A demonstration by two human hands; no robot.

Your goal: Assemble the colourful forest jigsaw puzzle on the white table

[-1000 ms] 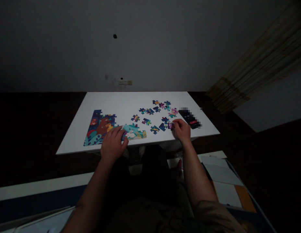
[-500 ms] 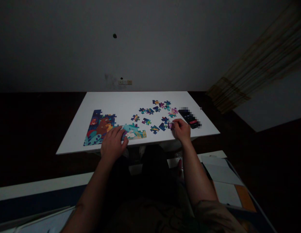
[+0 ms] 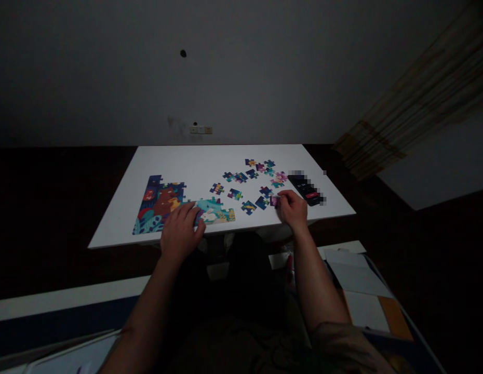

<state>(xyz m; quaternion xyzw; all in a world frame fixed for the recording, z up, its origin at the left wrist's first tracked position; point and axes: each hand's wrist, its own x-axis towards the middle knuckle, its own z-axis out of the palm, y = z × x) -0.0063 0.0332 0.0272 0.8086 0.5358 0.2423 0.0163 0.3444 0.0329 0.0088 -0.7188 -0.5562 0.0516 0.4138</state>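
A partly joined jigsaw puzzle point(image 3: 156, 208) with a bear and a rabbit lies at the left of the white table point(image 3: 179, 161). My left hand point(image 3: 182, 228) rests over its lower edge, fingers stretched out and apart, hiding part of the picture. At the right, my right hand point(image 3: 293, 209) is closed in a pinch on a purple puzzle piece point(image 3: 274, 201), whose right side the fingers cover. Just left of it lie a dark blue piece point(image 3: 262, 202) and a blue piece with a yellow streak point(image 3: 249, 208). Several more loose pieces point(image 3: 240, 177) spread out behind.
A dark phone point(image 3: 306, 191) with a lit screen, partly pixelated, lies right of the loose pieces. The table's near edge runs just in front of my wrists. Papers point(image 3: 356, 275) lie on a surface at my lower right. A wall with sockets point(image 3: 201, 130) stands behind the table.
The view has shifted very slightly. Both hands and the puzzle pieces keep practically the same places.
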